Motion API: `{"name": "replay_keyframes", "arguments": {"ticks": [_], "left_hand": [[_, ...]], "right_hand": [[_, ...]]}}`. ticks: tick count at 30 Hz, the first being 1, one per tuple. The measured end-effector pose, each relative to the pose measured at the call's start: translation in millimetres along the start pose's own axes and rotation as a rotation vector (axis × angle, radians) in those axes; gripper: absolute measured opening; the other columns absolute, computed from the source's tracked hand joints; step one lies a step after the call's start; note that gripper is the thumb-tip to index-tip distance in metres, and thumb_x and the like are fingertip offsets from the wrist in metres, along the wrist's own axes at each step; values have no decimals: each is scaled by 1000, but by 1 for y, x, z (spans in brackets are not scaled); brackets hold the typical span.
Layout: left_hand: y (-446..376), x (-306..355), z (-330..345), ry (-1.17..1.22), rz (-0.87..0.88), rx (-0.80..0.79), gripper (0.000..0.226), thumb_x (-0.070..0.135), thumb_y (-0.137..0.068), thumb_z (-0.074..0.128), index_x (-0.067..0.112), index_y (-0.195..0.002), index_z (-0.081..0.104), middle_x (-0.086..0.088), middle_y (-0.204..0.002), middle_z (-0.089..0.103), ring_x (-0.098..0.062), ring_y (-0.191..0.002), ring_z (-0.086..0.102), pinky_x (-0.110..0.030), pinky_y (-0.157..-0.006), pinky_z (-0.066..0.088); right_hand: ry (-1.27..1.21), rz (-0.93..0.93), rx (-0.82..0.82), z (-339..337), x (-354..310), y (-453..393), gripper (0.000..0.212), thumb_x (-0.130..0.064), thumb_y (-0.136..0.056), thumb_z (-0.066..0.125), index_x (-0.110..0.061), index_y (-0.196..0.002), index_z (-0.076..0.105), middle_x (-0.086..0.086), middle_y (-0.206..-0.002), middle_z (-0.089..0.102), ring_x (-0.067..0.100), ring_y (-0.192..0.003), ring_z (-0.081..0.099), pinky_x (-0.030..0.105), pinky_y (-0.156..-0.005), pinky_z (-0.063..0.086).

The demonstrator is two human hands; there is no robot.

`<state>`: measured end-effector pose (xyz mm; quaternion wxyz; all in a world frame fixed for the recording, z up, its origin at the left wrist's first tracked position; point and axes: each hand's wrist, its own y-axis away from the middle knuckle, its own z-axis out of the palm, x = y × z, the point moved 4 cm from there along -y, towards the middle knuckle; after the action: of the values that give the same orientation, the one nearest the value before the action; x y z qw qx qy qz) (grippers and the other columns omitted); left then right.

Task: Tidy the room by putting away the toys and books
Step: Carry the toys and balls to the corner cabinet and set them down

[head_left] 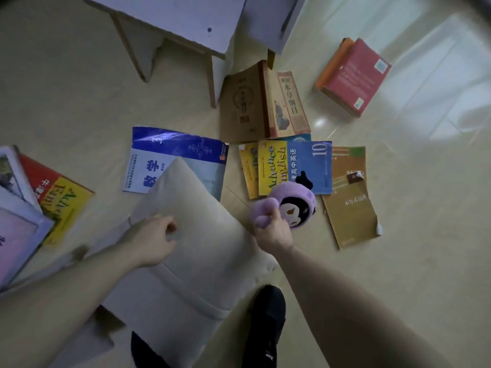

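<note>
My right hand (273, 233) grips a purple plush toy (289, 204) with a black-and-cream face, held just above the floor. My left hand (154, 237) hangs over a beige cushion (202, 235), fingers loosely curled and holding nothing. Books lie scattered on the floor: a blue-and-white maths book (175, 152) partly under the cushion, a blue-and-yellow English book (297, 166), a brown book (244, 107), an ochre book (350, 208), a red book (353, 75) and a red-and-yellow book (58, 197).
A white low table (170, 19) with wooden legs stands at the top left. A pile of pale books (16, 208) sits at the left edge. My black shoes (265, 322) stand on the tiled floor below the cushion.
</note>
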<state>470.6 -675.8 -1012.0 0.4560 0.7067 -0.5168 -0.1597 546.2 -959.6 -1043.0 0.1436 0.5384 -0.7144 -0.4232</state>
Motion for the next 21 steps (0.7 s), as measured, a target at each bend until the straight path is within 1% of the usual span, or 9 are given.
{"name": "replay_keyframes", "arguments": {"ticks": [2, 5, 8, 11, 12, 14, 16, 19, 21], "left_hand": [[18, -3, 0, 4, -13, -57, 34, 33, -96, 63, 24, -129, 60, 3, -130, 58, -17, -111, 61, -30, -92, 49], [57, -1, -7, 53, -58, -118, 34, 31, -98, 61, 26, -132, 58, 6, -130, 59, -12, -109, 60, -29, -92, 50], [108, 17, -18, 125, -85, -70, 23, 29, -97, 62, 28, -119, 62, 5, -121, 66, -15, -108, 64, -27, -91, 51], [172, 34, -49, 182, -94, -79, 16, 33, -91, 61, 32, -106, 56, 6, -117, 66, -16, -112, 64, -28, -93, 50], [192, 38, -63, 227, -83, -72, 19, 32, -88, 60, 30, -106, 58, 5, -118, 66, -17, -114, 64, -29, -95, 50], [262, 46, -98, 301, -153, -79, 31, 26, -86, 60, 24, -117, 66, 3, -125, 67, -18, -117, 64, -30, -98, 50], [324, 58, -126, 329, -179, -54, 36, 23, -91, 63, 19, -126, 66, 0, -130, 67, -19, -119, 64, -28, -100, 49], [400, 71, -170, 375, -185, 33, 35, 23, -93, 64, 21, -127, 64, 0, -118, 64, -20, -101, 64, -28, -91, 50], [441, 69, -195, 390, -182, 116, 36, 23, -91, 64, 23, -127, 63, 0, -117, 63, -21, -107, 62, -28, -90, 50]], "right_hand": [[-34, 2, 48, -13, 2, 24, 57, -19, -93, 52, -25, -147, 35, 18, -121, 54, 44, -109, 60, 37, -81, 43], [39, -51, 22, -45, -7, 75, 48, -20, -93, 50, -23, -140, 43, 12, -118, 48, 42, -103, 60, 37, -77, 44], [104, -104, -43, -78, -18, 132, 36, -26, -93, 50, -23, -129, 50, 5, -113, 47, 37, -100, 60, 38, -79, 49], [72, -139, -39, -124, -52, 188, 34, -32, -89, 50, -20, -121, 53, 3, -105, 51, 32, -96, 61, 34, -74, 46], [60, -155, -26, -141, -65, 206, 34, -37, -87, 49, -21, -116, 54, 3, -103, 56, 31, -93, 62, 34, -74, 48], [36, -179, -49, -179, -95, 267, 33, -44, -83, 47, -22, -108, 54, 5, -97, 63, 28, -83, 62, 35, -69, 50], [27, -215, -94, -207, -122, 324, 27, -40, -87, 49, -21, -106, 54, 7, -97, 65, 24, -77, 60, 30, -64, 43], [22, -259, -186, -242, -163, 391, 28, -32, -90, 57, -17, -113, 54, 8, -105, 64, 24, -87, 60, 30, -75, 46], [-5, -301, -207, -260, -183, 429, 31, -34, -88, 64, -21, -114, 53, 3, -107, 63, 22, -93, 61, 33, -81, 52]]}}
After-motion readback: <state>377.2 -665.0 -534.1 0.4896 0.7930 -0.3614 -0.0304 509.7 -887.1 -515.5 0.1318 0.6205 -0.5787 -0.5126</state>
